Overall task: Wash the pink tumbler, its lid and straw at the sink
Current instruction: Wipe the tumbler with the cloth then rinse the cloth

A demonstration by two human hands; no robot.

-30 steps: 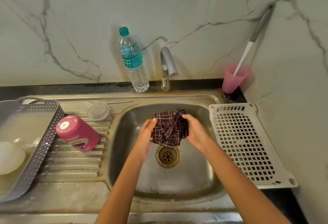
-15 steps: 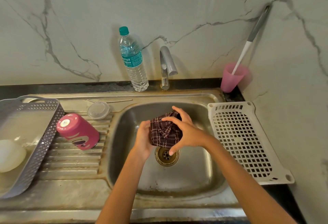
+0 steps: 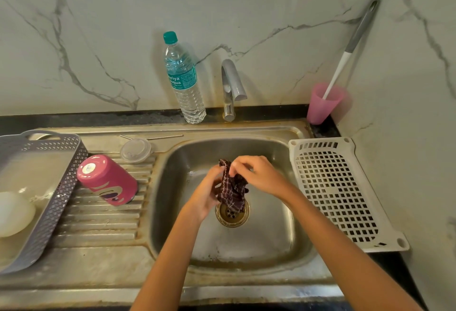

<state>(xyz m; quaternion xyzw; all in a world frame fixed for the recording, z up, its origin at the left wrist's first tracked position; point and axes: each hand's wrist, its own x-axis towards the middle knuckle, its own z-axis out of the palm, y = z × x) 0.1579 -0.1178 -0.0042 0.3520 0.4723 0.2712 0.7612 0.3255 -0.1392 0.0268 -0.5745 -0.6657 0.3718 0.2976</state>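
Fingers (image 3: 238, 166) of right hand (image 3: 259, 175) curled and pinching the top edge of a dark checked cloth (image 3: 232, 187), held over the sink basin (image 3: 271, 236). Left hand (image 3: 207, 193) closed against the cloth's left side, fingertips pressed into the fabric. Cloth bunched and hanging, lower end just above the brass-coloured drain (image 3: 232, 214); contact with it cannot be told.

Pink tumbler (image 3: 107, 182) lying on its side on the ribbed drainboard (image 3: 98, 219) left of the basin, base toward the camera, well apart from both hands. Clear lid (image 3: 135, 150) flat on the drainboard just behind the tumbler, near the basin's back left corner. Thin metal straw (image 3: 158, 137) lying along the sink's back ledge, just behind the lid.

Grey perforated basket (image 3: 61, 187) at far left, its right wall just beside the tumbler, a white rounded item (image 3: 14, 213) inside. Water bottle (image 3: 183, 81) with a teal cap upright against the marble wall, left of the tap (image 3: 232, 88). White perforated tray (image 3: 338, 192) on the counter to the right of the basin. Pink cup (image 3: 323, 106) in the back right corner, a long-handled brush (image 3: 350, 49) standing in it and leaning on the wall.
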